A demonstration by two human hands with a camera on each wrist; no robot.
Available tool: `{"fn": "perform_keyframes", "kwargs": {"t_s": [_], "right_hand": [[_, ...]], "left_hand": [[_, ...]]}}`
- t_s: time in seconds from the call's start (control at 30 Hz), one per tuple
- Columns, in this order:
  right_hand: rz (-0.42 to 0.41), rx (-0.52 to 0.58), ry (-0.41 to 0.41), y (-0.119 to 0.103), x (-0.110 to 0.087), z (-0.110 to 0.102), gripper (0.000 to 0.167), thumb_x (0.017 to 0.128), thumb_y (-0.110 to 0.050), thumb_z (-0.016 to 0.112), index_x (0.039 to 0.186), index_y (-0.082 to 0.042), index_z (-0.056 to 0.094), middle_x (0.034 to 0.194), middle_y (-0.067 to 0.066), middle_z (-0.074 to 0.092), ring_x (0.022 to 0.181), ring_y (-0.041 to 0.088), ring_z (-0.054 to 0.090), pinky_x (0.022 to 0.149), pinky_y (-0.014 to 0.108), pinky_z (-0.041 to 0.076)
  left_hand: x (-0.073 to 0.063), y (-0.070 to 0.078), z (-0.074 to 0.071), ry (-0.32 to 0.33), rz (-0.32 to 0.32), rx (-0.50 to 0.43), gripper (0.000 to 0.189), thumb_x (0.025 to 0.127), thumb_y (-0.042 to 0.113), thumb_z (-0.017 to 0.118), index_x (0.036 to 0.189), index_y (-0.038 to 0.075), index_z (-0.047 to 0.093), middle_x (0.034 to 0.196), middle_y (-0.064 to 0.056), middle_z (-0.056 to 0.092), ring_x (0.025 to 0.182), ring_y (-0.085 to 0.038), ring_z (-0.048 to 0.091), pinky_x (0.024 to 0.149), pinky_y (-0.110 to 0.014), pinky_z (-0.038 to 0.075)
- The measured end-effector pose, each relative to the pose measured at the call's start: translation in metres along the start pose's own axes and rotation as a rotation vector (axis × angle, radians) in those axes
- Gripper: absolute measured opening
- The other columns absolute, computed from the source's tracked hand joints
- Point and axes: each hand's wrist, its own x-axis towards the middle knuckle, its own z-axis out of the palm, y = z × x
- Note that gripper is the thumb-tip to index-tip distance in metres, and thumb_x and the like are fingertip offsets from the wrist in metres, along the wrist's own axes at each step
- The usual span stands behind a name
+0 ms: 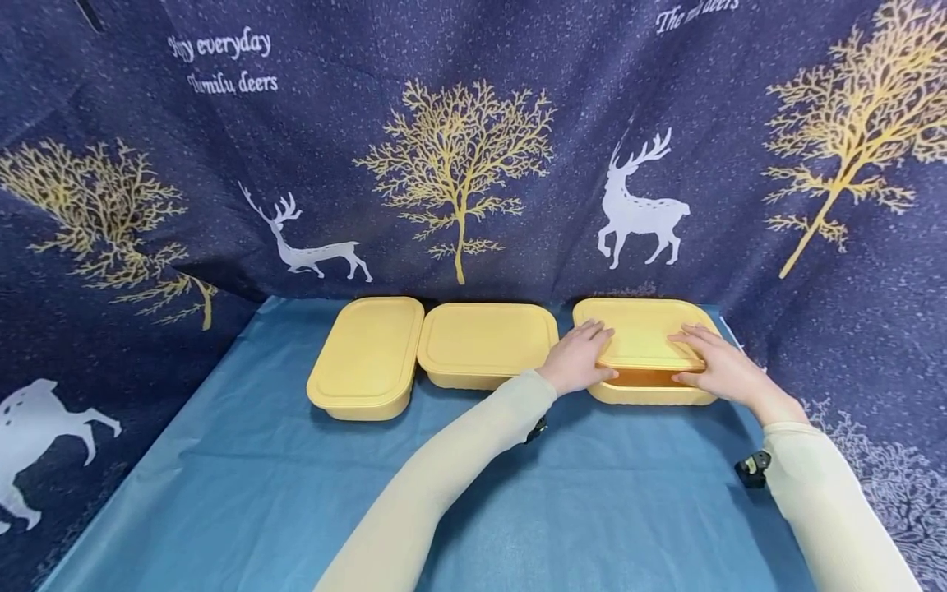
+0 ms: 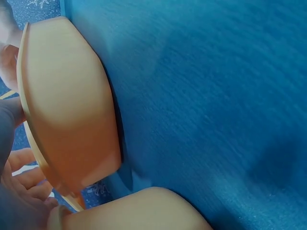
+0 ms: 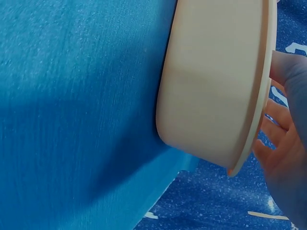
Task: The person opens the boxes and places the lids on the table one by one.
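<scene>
At the right of the table, a yellow lunch box point(image 1: 651, 396) sits with its flat yellow lid point(image 1: 645, 329) raised along the near side. A shaded orange gap shows between lid and box rim. My left hand point(image 1: 577, 359) grips the lid's left edge, fingers on top and thumb at the front gap. On the opposite edge my right hand point(image 1: 727, 372) holds the lid in much the same way. From the right wrist, the box wall point(image 3: 211, 86) stands on the cloth, with the thumb point(image 3: 286, 67) at its rim. The inside of the box is mostly hidden.
Two more yellow boxes with lids on stand to the left: a middle one point(image 1: 488, 341) lying crosswise and a far-left one point(image 1: 366, 353) set lengthwise. Blue cloth point(image 1: 562, 510) covers the table. A dark curtain point(image 1: 518, 49) with deer and trees hangs directly behind the boxes.
</scene>
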Motion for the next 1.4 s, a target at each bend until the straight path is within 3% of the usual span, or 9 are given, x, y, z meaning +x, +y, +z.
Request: {"fn": "perform_keyframes", "kwargs": {"t_s": [0.27, 0.5, 0.97, 1.4], "right_hand": [[0.003, -0.013, -0.034, 0.0046, 0.0060, 0.0052, 0.069, 0.084, -0.017, 0.082, 0.142, 0.003, 0.050, 0.149, 0.035, 0.036, 0.136, 0.056, 0.032, 0.106, 0.070, 0.029], [-0.009, -0.026, -0.023, 0.0051, 0.0069, 0.0032, 0.066, 0.083, -0.010, 0.081, 0.140, 0.004, 0.052, 0.146, 0.036, 0.040, 0.133, 0.056, 0.037, 0.105, 0.068, 0.031], [0.024, -0.006, -0.039, 0.0093, 0.0071, 0.0017, 0.065, 0.086, -0.020, 0.081, 0.141, 0.002, 0.053, 0.147, 0.034, 0.042, 0.132, 0.055, 0.039, 0.106, 0.067, 0.031], [-0.013, 0.001, 0.047, 0.0060, 0.0013, -0.0042, 0.055, 0.086, -0.011, 0.079, 0.136, -0.001, 0.059, 0.139, 0.031, 0.053, 0.125, 0.052, 0.048, 0.101, 0.065, 0.037]], "left_hand": [[0.0031, -0.0013, 0.0021, -0.021, 0.020, -0.006, 0.073, 0.097, 0.050, 0.064, 0.157, 0.017, 0.038, 0.163, -0.002, 0.030, 0.152, -0.015, 0.020, 0.120, -0.023, 0.015], [0.0060, -0.0015, 0.0020, -0.034, 0.028, 0.005, 0.067, 0.097, 0.051, 0.064, 0.152, 0.018, 0.047, 0.159, -0.001, 0.038, 0.149, -0.015, 0.028, 0.118, -0.025, 0.023], [0.0070, -0.0012, 0.0028, -0.027, 0.031, 0.037, 0.067, 0.095, 0.056, 0.063, 0.149, 0.019, 0.051, 0.157, 0.000, 0.042, 0.145, -0.015, 0.037, 0.117, -0.026, 0.027], [0.0081, -0.0017, 0.0040, 0.070, 0.051, 0.040, 0.056, 0.096, 0.049, 0.066, 0.142, 0.019, 0.057, 0.144, 0.003, 0.055, 0.136, -0.013, 0.046, 0.119, -0.028, 0.024]]}}
